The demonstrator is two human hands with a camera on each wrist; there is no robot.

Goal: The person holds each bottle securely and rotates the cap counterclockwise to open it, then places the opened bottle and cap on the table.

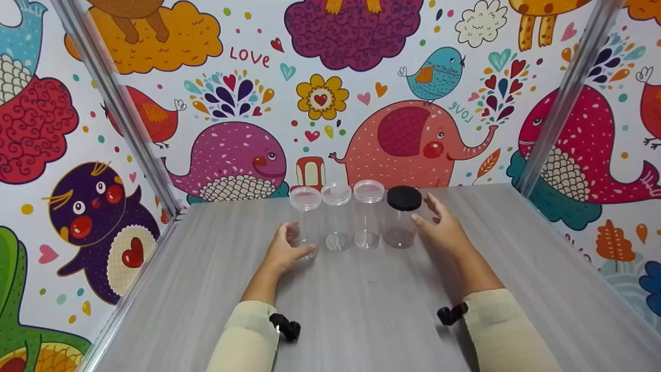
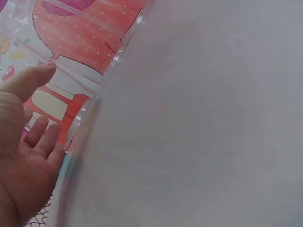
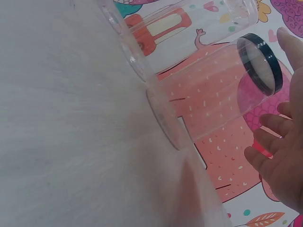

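Clear plastic jars stand upright side by side in a row toward the back of the table. On the left is a jar with a clear lid point(image 1: 305, 199); two more like it, a second jar point(image 1: 337, 222) and a third jar point(image 1: 368, 222), stand beside it. The row's right end is a wider jar with a black lid point(image 1: 404, 198). My left hand point(image 1: 284, 250) is at the lower part of the leftmost jar, thumb and fingers spread around its side. My right hand point(image 1: 446, 227) is at the black-lidded jar's right side, fingers apart and loosely bent, thumb close to the jar.
The grey wood-grain table point(image 1: 366, 310) meets a patterned back wall point(image 1: 320, 139) just behind the jars. Metal frame posts stand at both back corners, the left post point(image 1: 124, 113) and the right post point(image 1: 568, 98). A black wrist device point(image 1: 285, 327) sits on the left sleeve.
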